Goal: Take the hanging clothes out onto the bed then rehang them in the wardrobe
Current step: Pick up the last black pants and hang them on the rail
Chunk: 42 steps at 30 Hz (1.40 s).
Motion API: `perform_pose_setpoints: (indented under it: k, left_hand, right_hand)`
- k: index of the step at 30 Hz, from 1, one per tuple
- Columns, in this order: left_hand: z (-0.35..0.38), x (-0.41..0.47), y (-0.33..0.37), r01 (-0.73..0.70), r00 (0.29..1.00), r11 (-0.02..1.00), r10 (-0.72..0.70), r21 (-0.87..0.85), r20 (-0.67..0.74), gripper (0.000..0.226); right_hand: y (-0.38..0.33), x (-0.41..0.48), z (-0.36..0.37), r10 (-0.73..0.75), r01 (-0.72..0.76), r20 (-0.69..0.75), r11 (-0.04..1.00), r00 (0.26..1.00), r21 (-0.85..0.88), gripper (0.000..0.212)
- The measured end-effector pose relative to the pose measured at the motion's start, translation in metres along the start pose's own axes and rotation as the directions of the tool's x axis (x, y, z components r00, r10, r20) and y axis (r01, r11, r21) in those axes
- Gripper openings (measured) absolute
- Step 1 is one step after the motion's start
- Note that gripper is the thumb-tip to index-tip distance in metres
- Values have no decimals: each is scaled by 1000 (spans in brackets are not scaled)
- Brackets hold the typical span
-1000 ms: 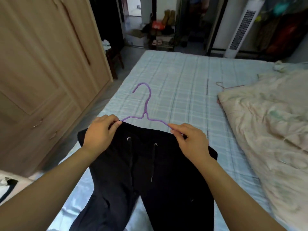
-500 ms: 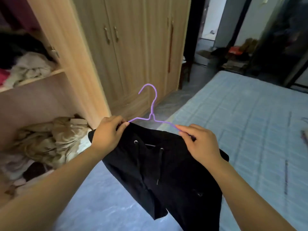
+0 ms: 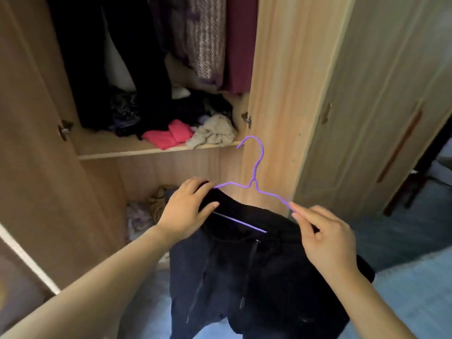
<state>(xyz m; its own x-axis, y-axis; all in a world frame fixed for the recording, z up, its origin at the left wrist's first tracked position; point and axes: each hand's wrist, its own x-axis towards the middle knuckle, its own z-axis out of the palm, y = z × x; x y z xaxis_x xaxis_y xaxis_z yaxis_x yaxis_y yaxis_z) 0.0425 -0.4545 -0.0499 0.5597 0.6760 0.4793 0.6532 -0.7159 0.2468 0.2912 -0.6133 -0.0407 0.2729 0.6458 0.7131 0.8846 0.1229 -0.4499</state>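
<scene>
Both hands were up in front of the open wardrobe (image 3: 276, 94), and between them hung the black trousers (image 3: 256, 277) on the purple hanger (image 3: 255, 184). The left hand (image 3: 186, 209) gripped the hanger's left shoulder, fingers curled over the top of the waistband and thumb stretched along the cloth. The right hand (image 3: 325, 238) pinched the hanger's right arm between thumb and forefinger, the other fingers folded loosely behind. The hook pointed upward, level with the edge of the shelf (image 3: 146, 149) and just in front of the wardrobe's upright panel. The hanger's lower bar showed through the waistband, and two drawstrings dangled down the front of the trousers, whose legs dropped out of view at the bottom. Inside, dark and maroon hanging clothes (image 3: 208, 37) filled the upper space; a pink garment (image 3: 168, 135) and a crumpled beige garment (image 3: 212, 133) lay on the shelf beneath them. More crumpled cloth (image 3: 146, 211) sat in the lower compartment, behind the left hand. A pale blue corner of the bed (image 3: 415, 289) showed at lower right.
</scene>
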Motion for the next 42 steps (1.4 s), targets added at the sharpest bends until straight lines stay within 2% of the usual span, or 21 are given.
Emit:
perform_pose_setpoints:
  k: [6, 9, 15, 18, 22, 26, 31, 37, 42]
  left_hand:
    - [-19, 90, -80, 65, 995, 996, -60, 64, -81, 61]
    - [-36, 148, -113, 134, 987, 986, -124, 99, -105, 69]
    - [-79, 259, -163, 220, 973, 963, -205, 157, -104, 78]
    - [-99, 310, -179, 236, 964, 961, -212, 147, -162, 72]
    - [-119, 375, -202, 220, 954, 965, -183, 141, -239, 59]
    - [-141, 432, -221, 207, 935, 965, -146, 162, -322, 60]
    - [-180, 498, -248, 174, 907, 971, -92, 166, -412, 64]
    - [-218, 577, -308, 299, 843, 881, -63, 368, -534, 62]
    - [-263, 633, -357, 308, 740, 860, 53, 408, -671, 52]
  right_hand:
    - [5, 114, 84, -79, 86, -70, 991, 994, 104, 24]
    - [13, 180, 122, -127, 142, -102, 977, 987, 161, 26]
    - [11, 313, 166, -215, 239, -223, 967, 951, 89, 32]
    - [9, 376, 173, -213, 233, -219, 970, 952, 69, 21]
    - [-3, 441, 177, -220, 244, -252, 967, 942, 67, 21]
    - [-19, 504, 184, -225, 255, -308, 965, 924, 60, 23]
    - [-48, 595, 188, -292, 300, -365, 953, 884, -37, 21]
    - [-91, 673, 212, -287, 237, -374, 956, 882, -174, 22]
    - [-135, 731, 237, -253, 154, -421, 955, 871, -255, 21]
